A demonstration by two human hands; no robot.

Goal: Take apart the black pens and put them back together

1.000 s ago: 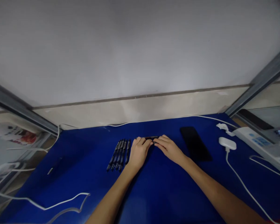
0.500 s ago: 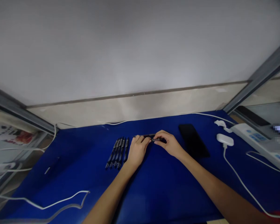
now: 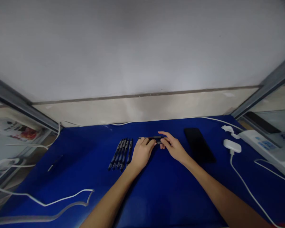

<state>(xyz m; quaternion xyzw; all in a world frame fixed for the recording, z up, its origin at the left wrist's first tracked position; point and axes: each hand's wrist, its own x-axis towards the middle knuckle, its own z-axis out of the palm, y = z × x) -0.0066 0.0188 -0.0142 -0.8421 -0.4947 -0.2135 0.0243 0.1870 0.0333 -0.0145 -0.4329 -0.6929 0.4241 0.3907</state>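
My left hand (image 3: 142, 151) is closed on a dark pen (image 3: 159, 142) with a grey part, palm down near the middle of the blue tabletop (image 3: 142, 196). At its right end, my right hand (image 3: 173, 147) pinches the same pen between thumb and curled fingers, its index finger lifted away. Just behind my fingers lies another slim dark pen (image 3: 158, 137), partly covered by my left hand. Left of that hand, several black pens (image 3: 120, 155) rest side by side, roughly parallel.
A black smartphone (image 3: 199, 145) lies right of my right arm. Further right are a white earbud case (image 3: 232, 146) on a cable and a white power strip (image 3: 263, 145). A thin dark object (image 3: 55, 163) and loose white cables (image 3: 68, 199) lie left. The wall (image 3: 142, 109) borders the back.
The index finger of my right hand has lifted and stretched out from the pen. My left hand keeps its hold. The view has shifted slightly.
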